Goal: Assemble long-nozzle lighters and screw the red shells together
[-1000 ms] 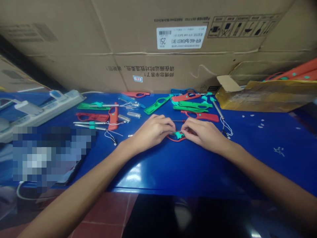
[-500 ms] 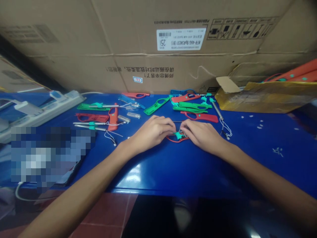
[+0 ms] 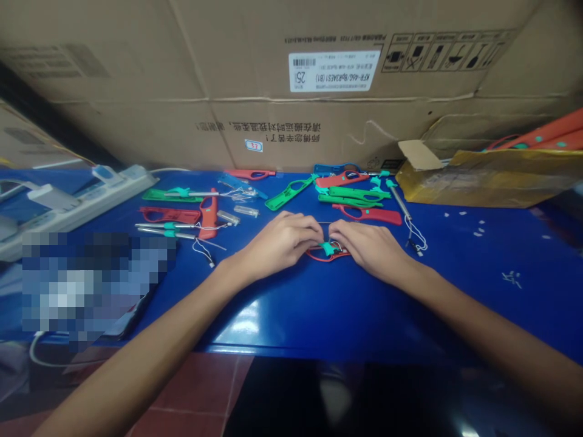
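Both hands work close together on a half-open red lighter handle (image 3: 319, 258) low over the blue table. A teal trigger (image 3: 328, 248) and thin white wires sit in it. My left hand (image 3: 285, 244) is closed, its fingers pinching the left part of the handle by the trigger. Fingers bent, my right hand (image 3: 373, 247) is closed on its right part and covers that end. A thin rod shows between the fingertips of both hands. Beyond them lie green lighter shells (image 3: 355, 196) and a red lighter shell (image 3: 376, 215).
Metal lighter tubes with teal parts (image 3: 166, 233) and clear fuel tanks (image 3: 246, 210) lie to the left. A white power strip (image 3: 86, 209) stands at far left. A large cardboard box (image 3: 150, 73) walls the back; a taped carton (image 3: 473, 182) holds red shells at right.
My right fingertips have shifted slightly and sit a little lower against the handle. My left hand keeps its place, and the parts around are unmoved.
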`<action>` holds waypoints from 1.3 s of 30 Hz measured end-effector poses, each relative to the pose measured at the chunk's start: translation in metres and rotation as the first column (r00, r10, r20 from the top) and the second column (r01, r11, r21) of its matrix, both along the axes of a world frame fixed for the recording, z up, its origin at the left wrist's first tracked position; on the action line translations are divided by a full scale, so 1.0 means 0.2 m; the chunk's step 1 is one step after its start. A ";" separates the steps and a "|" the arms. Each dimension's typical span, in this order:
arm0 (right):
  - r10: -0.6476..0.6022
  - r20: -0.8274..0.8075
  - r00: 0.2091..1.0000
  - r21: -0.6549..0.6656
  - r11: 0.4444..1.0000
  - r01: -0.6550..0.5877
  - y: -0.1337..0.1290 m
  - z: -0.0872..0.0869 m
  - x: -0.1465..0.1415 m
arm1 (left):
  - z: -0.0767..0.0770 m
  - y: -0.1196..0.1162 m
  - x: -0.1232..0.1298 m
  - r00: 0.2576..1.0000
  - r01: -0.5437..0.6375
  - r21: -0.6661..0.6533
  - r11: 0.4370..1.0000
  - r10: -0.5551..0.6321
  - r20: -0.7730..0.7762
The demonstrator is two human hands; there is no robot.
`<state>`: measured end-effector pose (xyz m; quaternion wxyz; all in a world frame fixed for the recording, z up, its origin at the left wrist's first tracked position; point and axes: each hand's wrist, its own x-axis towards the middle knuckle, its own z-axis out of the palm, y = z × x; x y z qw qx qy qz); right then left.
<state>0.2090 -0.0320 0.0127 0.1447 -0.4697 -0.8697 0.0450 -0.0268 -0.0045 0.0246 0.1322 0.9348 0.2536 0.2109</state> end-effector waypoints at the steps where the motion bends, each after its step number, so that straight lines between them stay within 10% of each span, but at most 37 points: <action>1: -0.015 0.003 1.000 -0.001 1.000 0.015 0.00 0.00 0.00 | 0.00 0.00 0.00 1.000 0.000 0.000 1.000 0.000 0.003; 39: -0.055 0.050 0.997 -0.047 0.997 0.057 0.01 0.01 -0.02 | 0.01 -0.05 0.03 0.990 0.058 -0.147 0.987 -0.038 0.133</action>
